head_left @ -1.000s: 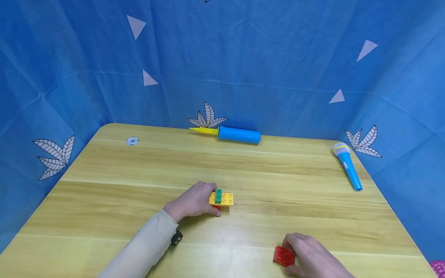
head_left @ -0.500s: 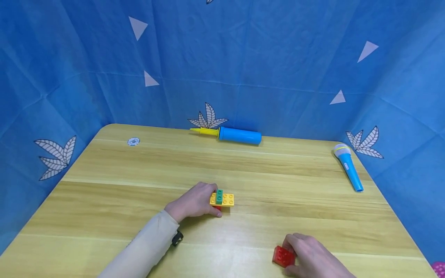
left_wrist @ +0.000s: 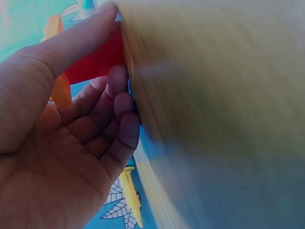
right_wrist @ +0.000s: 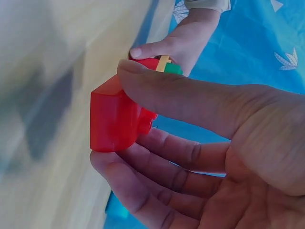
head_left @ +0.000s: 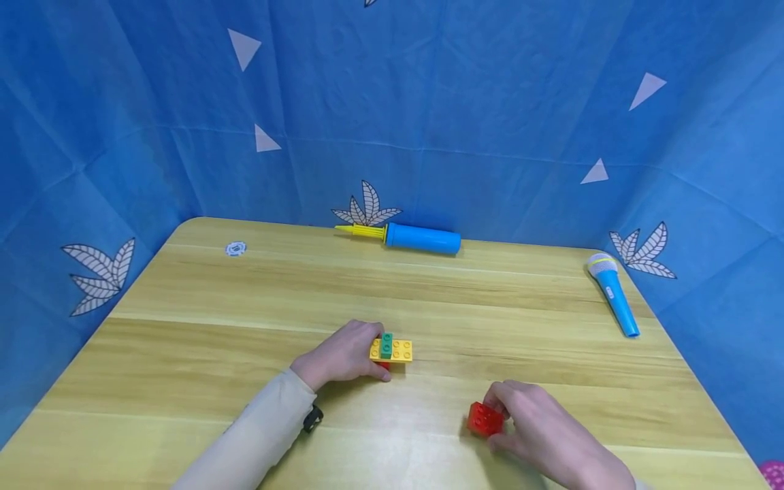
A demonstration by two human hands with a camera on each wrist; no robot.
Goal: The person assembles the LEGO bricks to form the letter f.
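My left hand grips a red toy brick between thumb and fingers, low against the table. On top of that brick sits a longer yellow brick, and a small green brick stands across the yellow one. To the right and nearer the front, my right hand pinches a second red brick between thumb and fingertips. Its studs face the palm side in the right wrist view. This brick is apart from the stack, and a shadow below it shows on the table.
At the back edge of the wooden table lies a blue and yellow hand pump. A blue toy microphone lies near the right edge. At the back left is a round poker chip. Blue cloth hangs around the table.
My right hand has moved forward and slightly left with its red brick, and the brick now appears lifted off the table. The left hand and the stack have stayed in place.
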